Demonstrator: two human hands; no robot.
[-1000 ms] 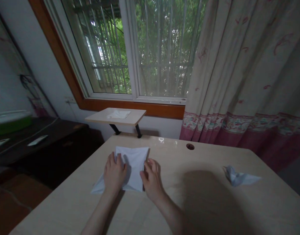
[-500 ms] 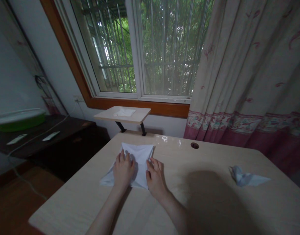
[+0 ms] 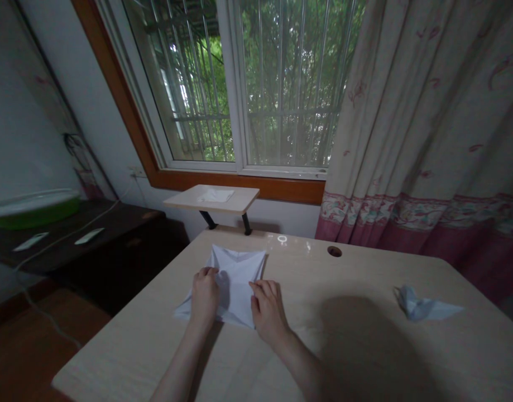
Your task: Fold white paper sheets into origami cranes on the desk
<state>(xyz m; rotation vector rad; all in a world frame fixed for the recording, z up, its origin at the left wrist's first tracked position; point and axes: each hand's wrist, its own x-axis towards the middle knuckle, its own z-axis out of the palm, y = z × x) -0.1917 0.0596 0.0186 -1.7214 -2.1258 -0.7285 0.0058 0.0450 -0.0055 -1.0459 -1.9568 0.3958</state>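
Item: white folded paper sheet point(image 3: 236, 279), lying flat on the bench point(image 3: 365, 346), left of its middle, near the far edge.
Left hand point(image 3: 205, 296): on the sheet's left part, fingers curled under; whether they pinch a flap cannot be told.
Right hand point(image 3: 268, 306): fingers loosely spread, tips pressing the sheet's right edge.
Also: small crumpled paper figure point(image 3: 423, 306), well apart at right.

Head cam: one view from above the near desk point(image 3: 365, 335) edge, facing forward and down.
Close range: desk takes lower half of frame, left hand point(image 3: 205, 296) and right hand point(image 3: 268, 308) at lower centre; window point(image 3: 239, 84) and curtain point(image 3: 427, 111) fill upper half.
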